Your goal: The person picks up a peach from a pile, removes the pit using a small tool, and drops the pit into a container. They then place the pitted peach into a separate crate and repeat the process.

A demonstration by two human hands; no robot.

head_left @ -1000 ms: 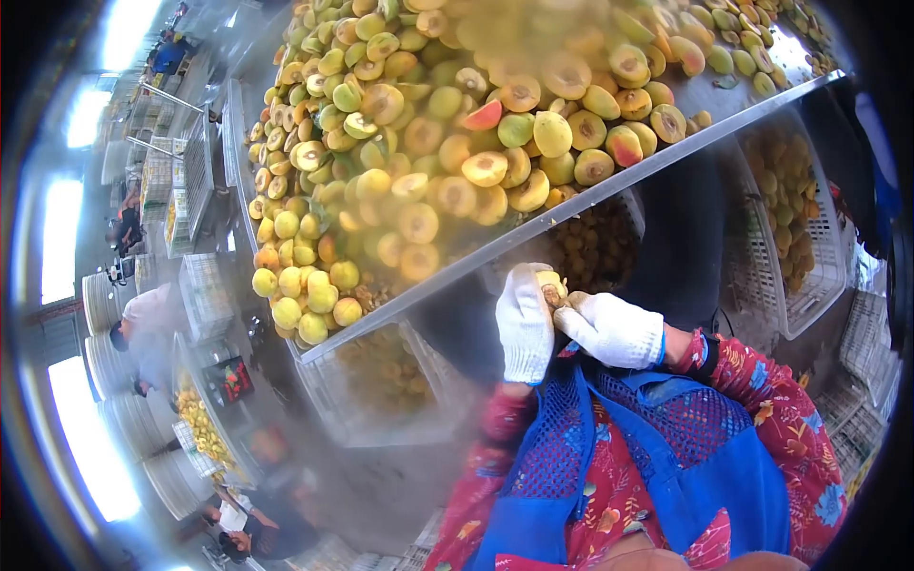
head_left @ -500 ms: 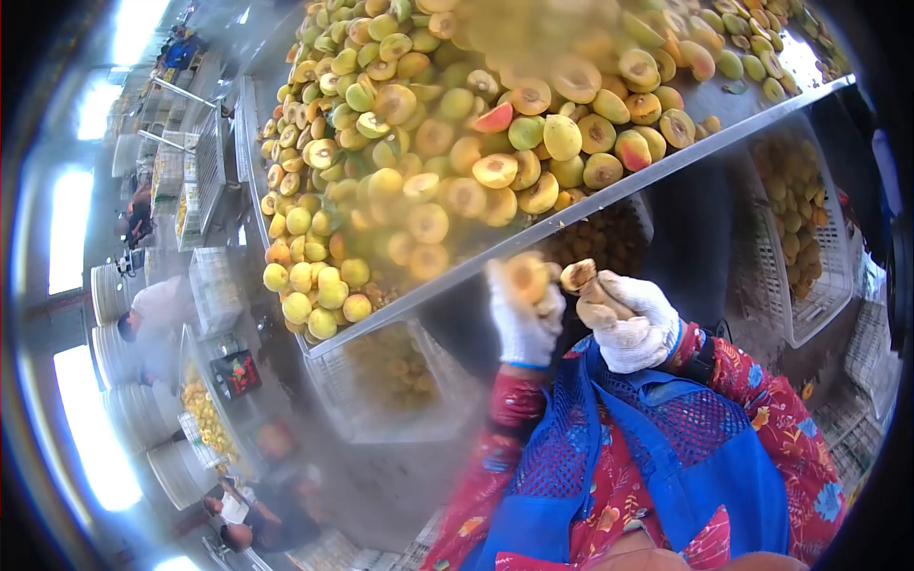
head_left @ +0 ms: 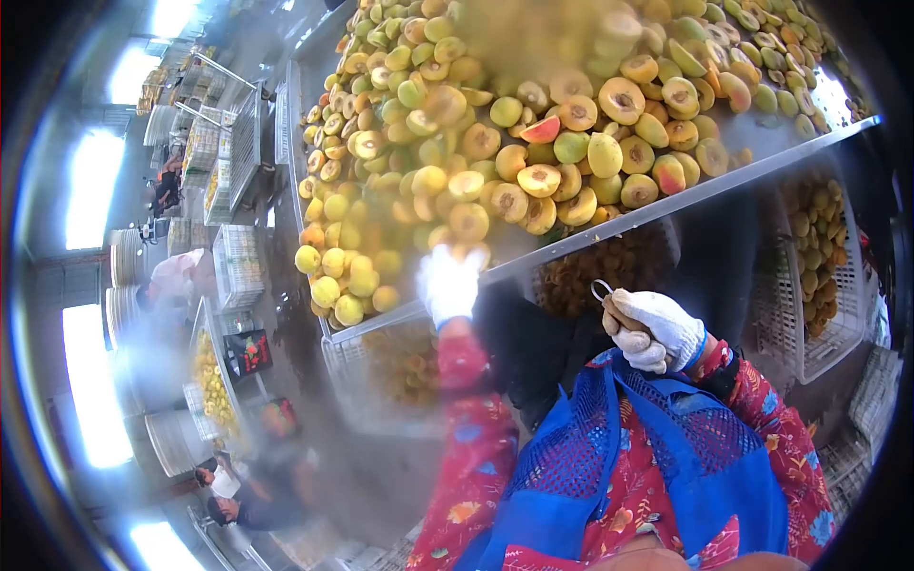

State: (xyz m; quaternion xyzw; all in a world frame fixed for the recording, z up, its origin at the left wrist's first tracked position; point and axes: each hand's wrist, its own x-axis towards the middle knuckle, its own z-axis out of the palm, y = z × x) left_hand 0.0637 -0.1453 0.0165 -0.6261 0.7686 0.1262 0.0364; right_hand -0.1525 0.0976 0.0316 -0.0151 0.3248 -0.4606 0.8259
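Observation:
My right hand (head_left: pixel 657 328), in a white glove with tan fingertips, is closed around a pitting tool whose thin metal loop (head_left: pixel 601 289) sticks out past the fingers. In front of my chest, it stays apart from the table. My left hand (head_left: pixel 449 284), also gloved, reaches over the table's near metal edge (head_left: pixel 571 233) beside the fruit. Glare and blur hide its fingers, so I cannot make out whether it grips anything. Halved yellow peaches or apricots (head_left: pixel 539 180) are heaped across the tabletop, many with pit hollows facing up. Whole-looking yellow fruits (head_left: pixel 348 309) lie at the left corner.
Below the table edge stand crates of fruit: a white crate (head_left: pixel 809 357) at right, another (head_left: pixel 347 362) at left, and dark-shadowed fruit (head_left: pixel 600 271) between. Across the aisle are co-workers (head_left: pixel 176 276), stacked crates (head_left: pixel 238 262) and a table with yellow fruit (head_left: pixel 211 376).
My left hand has moved left and forward from beside the right hand to the table edge. The fruit half it held no longer shows there. The tool's loop, earlier hidden by a brownish piece, is now bare.

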